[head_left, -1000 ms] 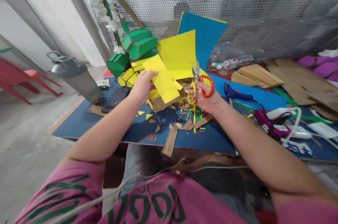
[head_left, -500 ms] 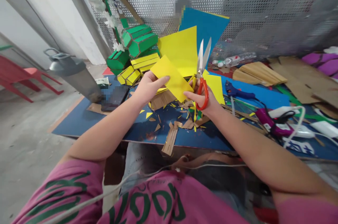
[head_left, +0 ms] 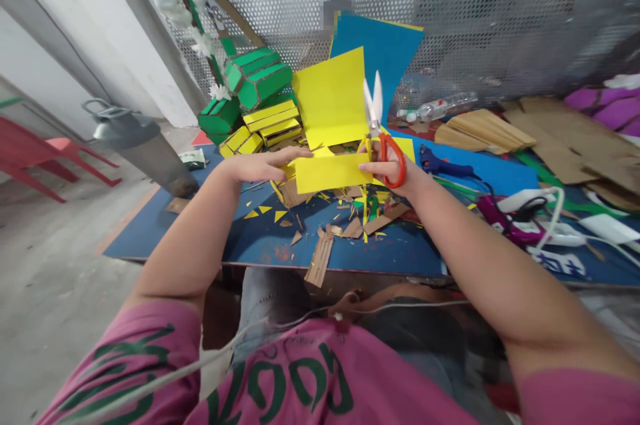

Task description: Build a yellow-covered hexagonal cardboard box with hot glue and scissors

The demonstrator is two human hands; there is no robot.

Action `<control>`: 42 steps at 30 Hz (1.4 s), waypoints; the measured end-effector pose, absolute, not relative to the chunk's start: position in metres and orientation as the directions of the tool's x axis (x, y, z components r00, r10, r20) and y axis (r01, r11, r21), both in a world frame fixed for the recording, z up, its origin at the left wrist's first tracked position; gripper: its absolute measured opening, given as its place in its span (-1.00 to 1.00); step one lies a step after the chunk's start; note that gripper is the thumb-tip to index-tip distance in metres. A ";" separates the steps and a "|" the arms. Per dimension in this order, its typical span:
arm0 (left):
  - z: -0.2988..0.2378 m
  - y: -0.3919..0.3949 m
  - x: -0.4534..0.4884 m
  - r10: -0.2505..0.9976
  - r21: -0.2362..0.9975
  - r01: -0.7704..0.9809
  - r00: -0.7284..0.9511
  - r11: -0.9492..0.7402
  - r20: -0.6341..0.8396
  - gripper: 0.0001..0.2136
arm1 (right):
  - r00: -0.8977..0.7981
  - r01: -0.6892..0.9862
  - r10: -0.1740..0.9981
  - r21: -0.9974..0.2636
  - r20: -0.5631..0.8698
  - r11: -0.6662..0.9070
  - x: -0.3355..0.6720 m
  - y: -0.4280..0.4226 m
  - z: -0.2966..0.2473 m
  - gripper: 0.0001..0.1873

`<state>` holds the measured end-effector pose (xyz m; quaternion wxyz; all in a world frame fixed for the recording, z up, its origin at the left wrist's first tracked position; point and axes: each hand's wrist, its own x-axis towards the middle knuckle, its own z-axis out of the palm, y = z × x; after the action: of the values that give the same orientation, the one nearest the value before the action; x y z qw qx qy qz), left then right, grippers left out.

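My right hand (head_left: pixel 385 161) is closed on scissors (head_left: pixel 393 161) with orange-red handles, their blades pointing up and apart. Its thumb and fingers also pinch the right end of a yellow card piece (head_left: pixel 330 175), held nearly level above the table. At the card's left end, my left hand (head_left: pixel 265 166) has its fingers stretched out and apart; whether a fingertip touches the card I cannot tell. Behind stands a larger folded yellow sheet (head_left: pixel 330 91). Yellow and brown cardboard scraps (head_left: pixel 320 255) lie below the hands.
Green cardboard shapes (head_left: pixel 260 78) and yellow ones (head_left: pixel 273 121) stand at the back left. A grey bottle (head_left: pixel 143 148) is at left. To the right lie a blue glue gun (head_left: pixel 445 163), a purple-and-white power strip (head_left: pixel 510 218), brown cardboard (head_left: pixel 565 138) and a plastic bottle (head_left: pixel 445 107).
The yellow card has turned from a slant to nearly level. My left hand has moved left and down and its fingers have opened out. My right hand still holds the scissors.
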<state>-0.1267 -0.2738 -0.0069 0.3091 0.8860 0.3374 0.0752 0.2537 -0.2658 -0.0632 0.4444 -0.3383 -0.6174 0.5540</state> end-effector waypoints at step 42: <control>0.007 -0.288 -0.116 0.592 0.465 0.581 0.794 -0.668 -0.141 -0.02 | -0.156 0.121 0.958 -0.958 0.241 0.261 0.213 -0.250 -0.102 -0.32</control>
<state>-0.1164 -0.2877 0.0072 0.2509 0.9132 0.3210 0.0111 0.2127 -0.2501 -0.1016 0.4868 -0.4301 -0.6272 0.4297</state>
